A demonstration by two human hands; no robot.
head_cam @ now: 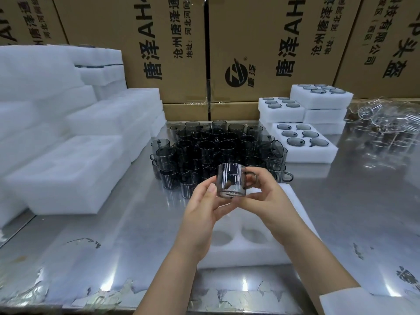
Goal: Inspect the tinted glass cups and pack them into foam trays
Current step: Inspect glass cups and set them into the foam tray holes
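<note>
The steel table (pixel 113 235) carries blank foam blocks (pixel 68 155) at 9 o'clock and filled trays (pixel 304 142) at 2 o'clock. Massed tinted cups (pixel 216 146) crowd 12 o'clock. An empty foam tray (pixel 245 248) lies at 6 o'clock, under both wrists. Above it the left hand (pixel 204 210) cradles the held cup (pixel 231 183), thumb on its near wall, fingers curled beneath. The right hand (pixel 270 196) seems to pinch the handle, though glare blurs it. The cup stands upright, long axis vertical, mouth up, handle toward 3 o'clock.
</note>
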